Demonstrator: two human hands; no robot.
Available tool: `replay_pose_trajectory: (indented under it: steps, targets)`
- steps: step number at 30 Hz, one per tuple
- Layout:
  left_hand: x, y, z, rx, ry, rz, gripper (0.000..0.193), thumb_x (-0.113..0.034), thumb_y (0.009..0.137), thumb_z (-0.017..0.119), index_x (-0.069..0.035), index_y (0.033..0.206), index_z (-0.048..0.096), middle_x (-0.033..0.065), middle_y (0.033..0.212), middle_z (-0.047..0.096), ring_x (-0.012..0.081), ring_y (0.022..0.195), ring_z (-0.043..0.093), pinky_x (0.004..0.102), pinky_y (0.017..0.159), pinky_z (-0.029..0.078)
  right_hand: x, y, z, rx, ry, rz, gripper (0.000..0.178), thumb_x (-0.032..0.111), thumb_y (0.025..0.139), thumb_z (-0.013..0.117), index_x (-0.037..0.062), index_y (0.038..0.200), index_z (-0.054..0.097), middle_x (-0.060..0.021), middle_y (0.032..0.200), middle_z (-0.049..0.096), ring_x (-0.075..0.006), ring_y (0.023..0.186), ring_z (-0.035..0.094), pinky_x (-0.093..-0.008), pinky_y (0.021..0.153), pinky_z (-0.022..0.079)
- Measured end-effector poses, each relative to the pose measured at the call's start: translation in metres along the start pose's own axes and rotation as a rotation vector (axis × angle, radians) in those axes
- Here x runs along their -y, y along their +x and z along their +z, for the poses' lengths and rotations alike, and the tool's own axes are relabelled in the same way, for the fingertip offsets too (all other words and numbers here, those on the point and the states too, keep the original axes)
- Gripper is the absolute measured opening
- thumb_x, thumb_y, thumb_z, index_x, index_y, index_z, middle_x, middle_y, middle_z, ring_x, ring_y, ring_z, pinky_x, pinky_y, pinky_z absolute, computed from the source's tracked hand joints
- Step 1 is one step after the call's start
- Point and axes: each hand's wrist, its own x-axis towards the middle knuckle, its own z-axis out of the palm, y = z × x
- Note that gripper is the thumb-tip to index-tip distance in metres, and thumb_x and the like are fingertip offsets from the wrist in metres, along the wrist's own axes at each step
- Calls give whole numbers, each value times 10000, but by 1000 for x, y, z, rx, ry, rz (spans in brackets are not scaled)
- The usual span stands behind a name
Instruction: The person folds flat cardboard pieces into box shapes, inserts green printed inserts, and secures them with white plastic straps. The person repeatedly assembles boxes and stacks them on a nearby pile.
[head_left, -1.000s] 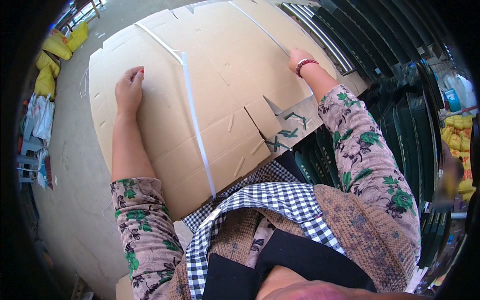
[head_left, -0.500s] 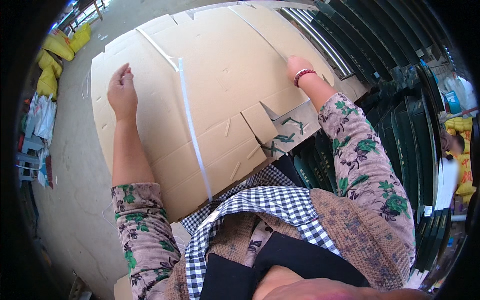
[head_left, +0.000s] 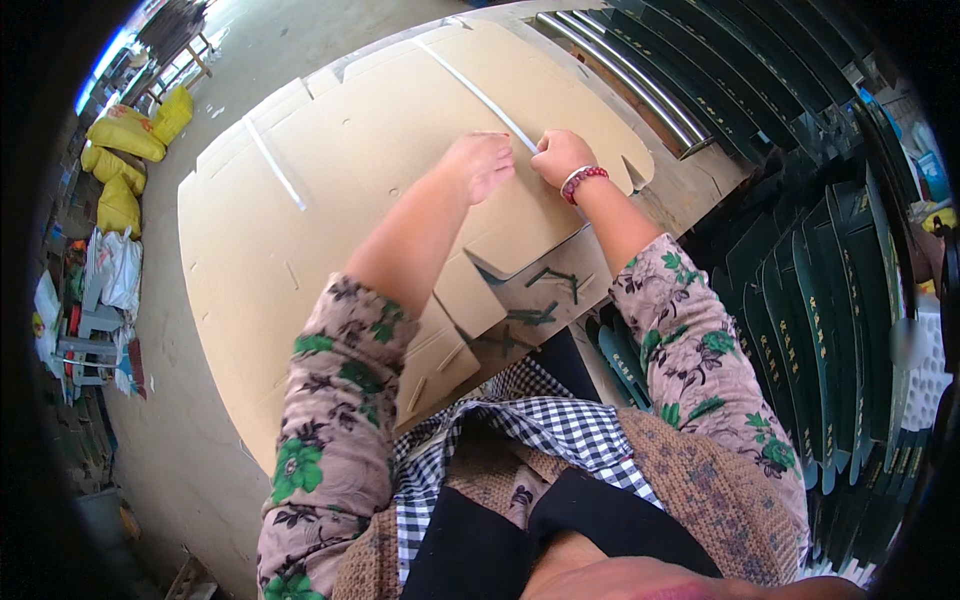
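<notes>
A large flat sheet of brown cardboard [head_left: 350, 150] lies before me. A white strip [head_left: 470, 85] runs diagonally over its far part. My right hand [head_left: 563, 158], with a red bead bracelet [head_left: 582, 182] at the wrist, is closed on this strip's near end. Just left of it, my left hand [head_left: 482, 168] hovers close to the strip, fingers stretched out and nothing visible in them. A shorter white strip [head_left: 273, 162] lies on the cardboard's left part. Near me the sheet has a cut-out and a flap [head_left: 470, 295].
Several dark green offcuts [head_left: 535, 312] lie on the table beside the cut-out. Metal rollers [head_left: 640, 85] flank the far right edge. Rows of dark green boards [head_left: 790, 300] stand to my right. Yellow sacks [head_left: 122, 200] sit on the floor at left.
My left hand has crossed from the cardboard's left side to beside my right hand. The long pale strip down the middle no longer shows. My view has shifted a little.
</notes>
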Motion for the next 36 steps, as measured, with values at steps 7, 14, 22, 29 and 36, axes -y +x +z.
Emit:
replay_pose_trajectory:
  steps: [7, 14, 22, 29, 36]
  targets:
    - [3, 50, 14, -215, -555, -10, 258, -84, 981, 362, -19, 1227, 407, 159, 1126, 553, 276, 1038, 563, 397, 904, 486, 4, -17, 3, 59, 476, -1, 193, 135, 643, 617, 23, 791, 670, -128, 700, 657, -203, 629, 625, -322, 622, 490]
    - [-5, 38, 1, -201, -693, 13, 159, -82, 986, 365, -89, 1116, 457, 67, 974, 594, 170, 782, 594, 340, 688, 495, 15, -30, -25, 312, 681, -2, 155, 98, 707, 587, 5, 805, 665, -80, 688, 656, -166, 613, 619, -292, 594, 483]
    - [-7, -2, 15, -158, -820, -39, 158, -128, 979, 354, -101, 949, 507, -1, 722, 509, 116, 574, 480, 267, 571, 396, 55, 33, -34, 291, 804, -12, 232, 159, 900, 541, 7, 1026, 664, -17, 710, 641, -70, 569, 568, -203, 495, 441]
    - [-7, -15, 19, -54, -797, -62, 219, -152, 975, 321, -108, 880, 513, -23, 660, 446, 103, 544, 429, 265, 571, 377, 60, 67, -29, 772, 922, 30, 251, 126, 930, 500, -33, 1086, 616, -26, 646, 604, -47, 425, 496, -163, 361, 388]
    - [-11, -22, 24, -56, -700, 44, 150, -85, 962, 349, -56, 942, 495, 29, 785, 525, 136, 619, 508, 351, 643, 464, 66, 67, -30, 757, 1051, 133, 188, 95, 915, 551, -39, 1023, 627, -29, 650, 598, -24, 445, 464, -160, 343, 358]
